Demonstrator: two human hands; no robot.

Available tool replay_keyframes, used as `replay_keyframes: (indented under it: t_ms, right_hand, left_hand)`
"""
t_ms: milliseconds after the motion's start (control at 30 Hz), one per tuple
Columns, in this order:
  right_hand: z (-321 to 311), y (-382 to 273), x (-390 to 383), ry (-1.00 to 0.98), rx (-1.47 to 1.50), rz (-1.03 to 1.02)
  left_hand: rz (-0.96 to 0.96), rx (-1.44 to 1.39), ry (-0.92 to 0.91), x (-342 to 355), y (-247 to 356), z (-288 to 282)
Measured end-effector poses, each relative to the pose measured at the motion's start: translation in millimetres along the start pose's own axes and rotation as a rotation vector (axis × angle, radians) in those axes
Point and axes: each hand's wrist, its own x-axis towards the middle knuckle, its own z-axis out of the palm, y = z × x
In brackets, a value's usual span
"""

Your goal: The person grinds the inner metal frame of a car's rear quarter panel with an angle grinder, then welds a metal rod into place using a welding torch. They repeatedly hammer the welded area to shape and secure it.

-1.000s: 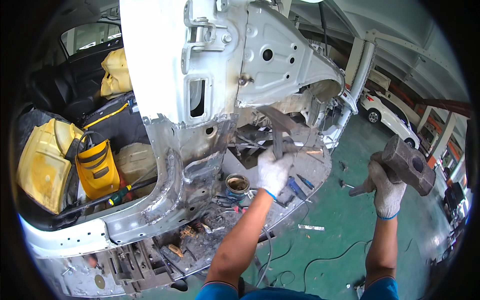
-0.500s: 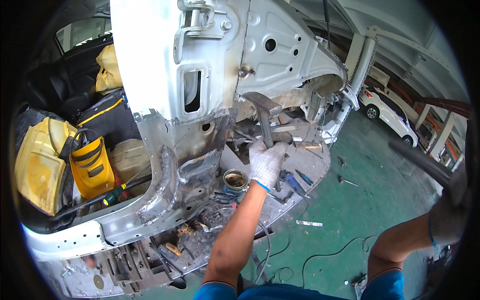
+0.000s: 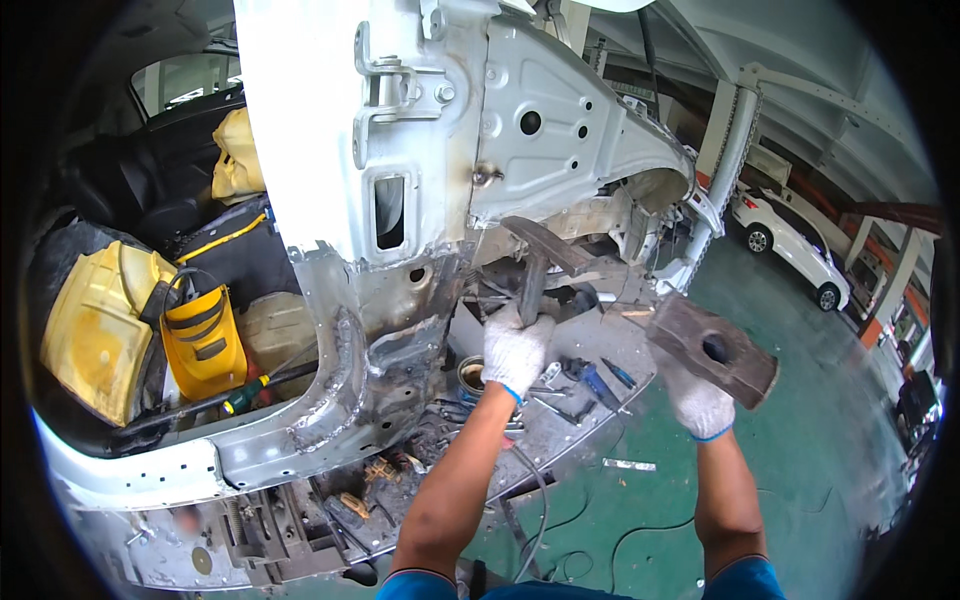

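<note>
My left hand (image 3: 515, 348), in a white glove, grips the shaft of a T-shaped metal bar (image 3: 545, 250) held against the bare grey car body (image 3: 420, 160). The bar's flat head points up and right under the wheel arch. My right hand (image 3: 698, 398), also gloved, holds a heavy rusty sledgehammer (image 3: 712, 348) just right of the bar, its head tilted and level with my left hand.
Loose tools (image 3: 590, 378) and a small tin (image 3: 470, 375) lie on the sill plate below my hands. A yellow welding mask (image 3: 205, 340) and a yellow panel (image 3: 90, 335) sit inside the stripped cabin. Cables (image 3: 620, 540) trail on the green floor. A white car (image 3: 790, 245) stands far right.
The hammer swung out to the far right and has come back in toward the bar. My left hand stayed on the bar.
</note>
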Motion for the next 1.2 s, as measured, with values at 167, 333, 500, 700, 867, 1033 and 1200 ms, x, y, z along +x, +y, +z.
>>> replay_keyframes:
  t_ms: [167, 333, 500, 700, 867, 1033, 1200]
  right_hand:
    - [-1.2, 12.3, -23.1, -0.003, 0.276, 0.286]
    - [-17.0, 5.9, -14.5, 0.205, -0.070, -0.053]
    - [-32.4, -48.6, -0.1, 0.517, 0.868, 0.289]
    - [80.9, -65.3, 47.0, 0.251, 0.306, -0.174]
    - [96.5, -48.3, 41.1, 0.089, 0.415, -0.081]
    - [70.6, -46.1, 9.6, 0.074, 0.338, -0.021]
    - [58.0, -30.9, -20.1, 0.040, 0.504, 0.250]
  left_hand:
    - [-0.024, 0.009, 0.052, 7.5, 2.5, -30.6]
    - [-0.091, 0.039, 0.023, 8.7, 2.9, -38.4]
    - [-0.057, 0.022, 0.005, 9.2, -2.4, -40.7]
    - [-0.141, 0.111, 0.004, 7.4, 12.8, -45.4]
    - [-0.224, 0.059, 0.081, 5.6, 28.9, -47.1]
    - [-0.150, 0.061, 0.002, -4.2, 27.3, -55.1]
    - [-0.206, 0.080, -0.045, 0.7, 25.8, -60.0]
